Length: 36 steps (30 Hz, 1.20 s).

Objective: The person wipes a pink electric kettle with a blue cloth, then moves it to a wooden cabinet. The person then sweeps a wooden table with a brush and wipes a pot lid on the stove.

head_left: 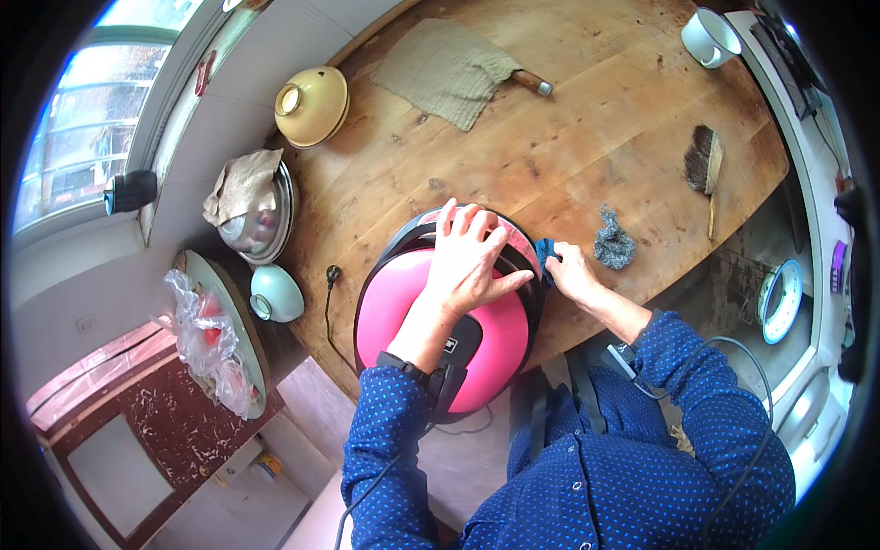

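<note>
A round pink and black electric appliance (390, 302), like an electric baking pan, sits at the near edge of the wooden table. My left hand (466, 257) lies across its far part with fingers spread, the thumb pointing right. At the appliance's right side, my right hand (573, 273) pinches a dark blue cloth (547, 255) against the rim. To the right of that hand lies a grey steel wool scrubber (614, 246). The appliance's underside is hidden, and a black plug (334, 273) on a cord lies to its left.
A cloth (440, 69) covers a knife whose wooden handle (532, 82) shows. Along the left edge stand a yellow bowl (316, 105), a covered metal bowl (252, 229) and a pale green bowl (278, 293). A brush (703, 160) and white mug (710, 38) are at the right.
</note>
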Motion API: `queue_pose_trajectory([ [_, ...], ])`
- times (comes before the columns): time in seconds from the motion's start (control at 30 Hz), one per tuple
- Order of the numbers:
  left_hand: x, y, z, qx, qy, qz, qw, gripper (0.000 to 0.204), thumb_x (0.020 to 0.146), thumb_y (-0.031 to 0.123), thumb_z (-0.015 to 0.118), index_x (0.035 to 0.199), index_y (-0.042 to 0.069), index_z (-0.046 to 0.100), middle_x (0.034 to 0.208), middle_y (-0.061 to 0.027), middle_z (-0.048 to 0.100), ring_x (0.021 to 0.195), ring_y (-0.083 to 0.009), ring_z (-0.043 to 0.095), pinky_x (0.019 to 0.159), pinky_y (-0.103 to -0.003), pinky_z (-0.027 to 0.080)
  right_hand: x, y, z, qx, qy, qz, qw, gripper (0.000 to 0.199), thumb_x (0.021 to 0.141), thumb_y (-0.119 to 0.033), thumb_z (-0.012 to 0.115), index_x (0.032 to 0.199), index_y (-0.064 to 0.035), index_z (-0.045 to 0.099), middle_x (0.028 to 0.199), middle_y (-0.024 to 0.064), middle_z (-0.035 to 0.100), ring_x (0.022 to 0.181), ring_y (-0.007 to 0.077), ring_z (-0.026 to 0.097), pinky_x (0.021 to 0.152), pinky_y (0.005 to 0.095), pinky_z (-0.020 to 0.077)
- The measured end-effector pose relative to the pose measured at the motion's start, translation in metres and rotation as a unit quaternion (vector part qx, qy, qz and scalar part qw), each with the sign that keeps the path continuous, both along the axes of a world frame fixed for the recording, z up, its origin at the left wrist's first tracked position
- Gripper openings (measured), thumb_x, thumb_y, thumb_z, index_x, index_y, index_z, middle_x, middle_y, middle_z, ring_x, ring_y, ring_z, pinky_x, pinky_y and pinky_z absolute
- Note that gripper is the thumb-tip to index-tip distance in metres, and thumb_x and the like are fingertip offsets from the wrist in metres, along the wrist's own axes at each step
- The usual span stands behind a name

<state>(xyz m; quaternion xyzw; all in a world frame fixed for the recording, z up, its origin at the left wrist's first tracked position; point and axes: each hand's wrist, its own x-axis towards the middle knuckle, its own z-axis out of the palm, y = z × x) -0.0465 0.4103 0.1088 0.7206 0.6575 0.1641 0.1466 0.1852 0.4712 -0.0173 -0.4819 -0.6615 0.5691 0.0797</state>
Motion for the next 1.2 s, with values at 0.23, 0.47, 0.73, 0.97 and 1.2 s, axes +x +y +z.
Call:
queue_pose_trajectory([
  [0.23,-0.001,-0.003,0.002,-0.007,-0.025,-0.043,0.999,0.06,0.077,0.06,0.081,0.105,0.008,0.072,0.115,-0.0105,0.065,0.13,-0.0342,0.054,0.125,-0.06,0.027,-0.005,-0.001,0.012,-0.179,0.065,-0.11,0.976,0.018,0.095,0.0,0.057,0.094,-0.0006,0.075,0.083,-0.0034,0.067,0.077,0.0052,0.059,0.068,0.0263,0.0488],
  [0.47,0.008,-0.005,0.008,-0.01,-0.039,-0.089,0.995,0.046,0.078,0.05,0.082,0.095,0.008,0.071,0.111,-0.0088,0.065,0.129,-0.0321,0.056,0.124,-0.059,0.032,0.015,0.002,-0.002,-0.358,0.19,-0.228,0.885,0.021,0.1,-0.001,0.056,0.109,-0.0023,0.075,0.099,0.0001,0.073,0.088,0.0113,0.068,0.078,0.0287,0.0555],
  [0.73,0.014,-0.014,0.004,-0.011,-0.006,-0.067,0.998,0.04,0.079,0.046,0.083,0.096,0.011,0.073,0.103,-0.0053,0.065,0.125,-0.0309,0.059,0.124,-0.061,0.031,0.069,-0.022,0.012,-0.425,0.249,-0.344,0.799,0.022,0.099,-0.002,0.046,0.109,0.0014,0.066,0.104,0.011,0.073,0.098,0.023,0.074,0.09,0.0384,0.0622],
  [0.97,0.015,-0.02,0.0,-0.007,0.005,-0.055,0.998,0.039,0.078,0.039,0.086,0.102,0.011,0.074,0.122,-0.0104,0.063,0.13,-0.0359,0.053,0.122,-0.064,0.031,0.098,-0.002,0.048,-0.344,0.329,-0.298,0.827,0.028,0.1,-0.01,0.046,0.11,0.0017,0.069,0.095,0.0094,0.073,0.08,0.019,0.07,0.076,0.0333,0.0587],
  [1.2,0.104,-0.074,0.005,0.052,-0.246,0.427,0.868,0.076,0.086,0.018,0.088,0.145,-0.001,0.044,0.128,-0.0182,0.054,0.119,-0.0329,0.055,0.108,-0.047,0.044,0.04,-0.034,0.039,-0.08,0.133,-0.034,0.987,0.03,0.093,-0.012,0.067,0.12,0.0001,0.072,0.118,0.012,0.069,0.103,0.0221,0.067,0.094,0.0349,0.0534],
])
